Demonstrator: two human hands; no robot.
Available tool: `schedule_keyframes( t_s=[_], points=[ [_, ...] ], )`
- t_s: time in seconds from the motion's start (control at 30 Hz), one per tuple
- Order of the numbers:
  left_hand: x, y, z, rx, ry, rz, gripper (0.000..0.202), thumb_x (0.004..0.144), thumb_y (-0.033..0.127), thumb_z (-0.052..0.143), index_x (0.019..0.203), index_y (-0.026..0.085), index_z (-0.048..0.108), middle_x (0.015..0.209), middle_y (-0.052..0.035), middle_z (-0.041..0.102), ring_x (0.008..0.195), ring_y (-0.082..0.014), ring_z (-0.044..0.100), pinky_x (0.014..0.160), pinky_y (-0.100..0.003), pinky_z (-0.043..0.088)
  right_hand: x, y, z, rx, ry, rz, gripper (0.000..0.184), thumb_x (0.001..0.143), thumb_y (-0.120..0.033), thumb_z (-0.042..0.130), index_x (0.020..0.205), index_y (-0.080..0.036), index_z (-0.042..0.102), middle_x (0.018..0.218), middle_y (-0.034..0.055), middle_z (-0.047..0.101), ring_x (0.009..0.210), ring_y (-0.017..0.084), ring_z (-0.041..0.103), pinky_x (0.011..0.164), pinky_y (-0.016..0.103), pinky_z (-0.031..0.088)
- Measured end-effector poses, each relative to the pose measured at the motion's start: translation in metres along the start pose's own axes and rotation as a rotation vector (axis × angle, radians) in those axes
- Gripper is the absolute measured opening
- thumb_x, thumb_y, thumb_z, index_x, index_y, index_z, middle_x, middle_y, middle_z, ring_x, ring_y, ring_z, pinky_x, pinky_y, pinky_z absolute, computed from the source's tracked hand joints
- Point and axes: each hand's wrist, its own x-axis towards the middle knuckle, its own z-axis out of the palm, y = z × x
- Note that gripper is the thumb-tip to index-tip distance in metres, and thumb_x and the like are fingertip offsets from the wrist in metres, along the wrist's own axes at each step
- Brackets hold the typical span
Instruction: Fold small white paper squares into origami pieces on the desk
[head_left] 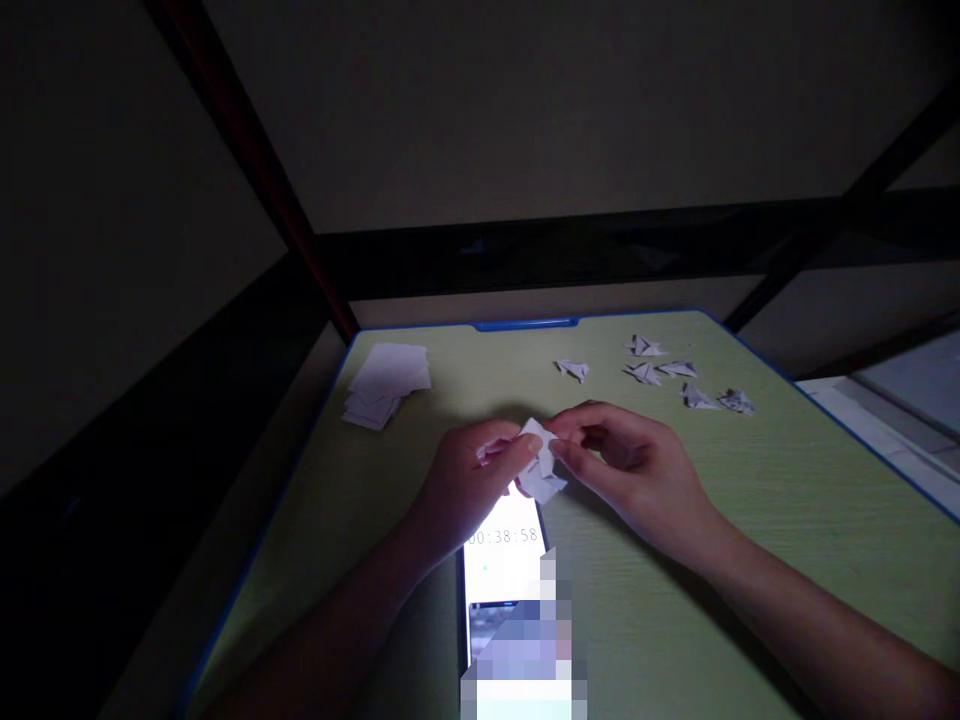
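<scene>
A small piece of folded white paper (541, 484) is held up between both hands, over the top end of a lit phone. My left hand (480, 470) grips its left side, with the thumb pressed flat across the front. On the other side, my right hand (626, 455) pinches the paper's right edge between thumb and forefinger. The phone (502, 570) lies on the table below, showing a timer on a bright screen; its lower part is blurred out. Fingers behind the paper are partly hidden.
The pale green table (337, 560) has a blue rim. A stack of paper sheets (391, 370) lies at the far left. Several small folded paper shapes (643, 373) are spread at the far right, one folded piece (573, 370) nearer the middle. Dark walls stand behind.
</scene>
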Motion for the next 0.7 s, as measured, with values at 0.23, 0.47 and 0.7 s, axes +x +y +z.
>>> schedule_keyframes(
  t_s=[0.23, 0.47, 0.7],
  points=[
    [0.000, 0.001, -0.002, 0.075, 0.013, -0.047, 0.017, 0.078, 0.025, 0.053, 0.069, 0.012, 0.060, 0.061, -0.0011, 0.060, 0.054, -0.0096, 0.052, 0.047, -0.019, 0.040, 0.001, -0.001, -0.002, -0.065, 0.026, -0.041, 0.005, 0.078, -0.020, 0.061, 0.081, -0.018, 0.062, 0.068, 0.0000, 0.059, 0.059, 0.011, 0.052, 0.052, 0.024, 0.041],
    [0.001, 0.001, -0.003, 0.079, 0.012, -0.043, 0.023, 0.082, 0.029, 0.049, 0.071, 0.012, 0.059, 0.059, -0.0002, 0.058, 0.050, -0.0082, 0.049, 0.047, -0.020, 0.038, 0.001, -0.001, -0.010, -0.122, -0.015, -0.155, 0.012, 0.081, -0.014, 0.054, 0.090, -0.018, 0.062, 0.086, 0.0041, 0.063, 0.075, 0.014, 0.058, 0.064, 0.028, 0.046],
    [0.001, -0.001, -0.002, 0.093, 0.009, -0.008, 0.024, 0.083, 0.028, 0.047, 0.065, 0.013, 0.054, 0.054, 0.0017, 0.052, 0.050, -0.0085, 0.047, 0.046, -0.020, 0.036, 0.001, -0.003, -0.011, -0.311, -0.105, -0.322, 0.021, 0.081, -0.008, 0.053, 0.094, -0.019, 0.063, 0.085, 0.0037, 0.061, 0.077, 0.015, 0.057, 0.067, 0.030, 0.045]
  ],
)
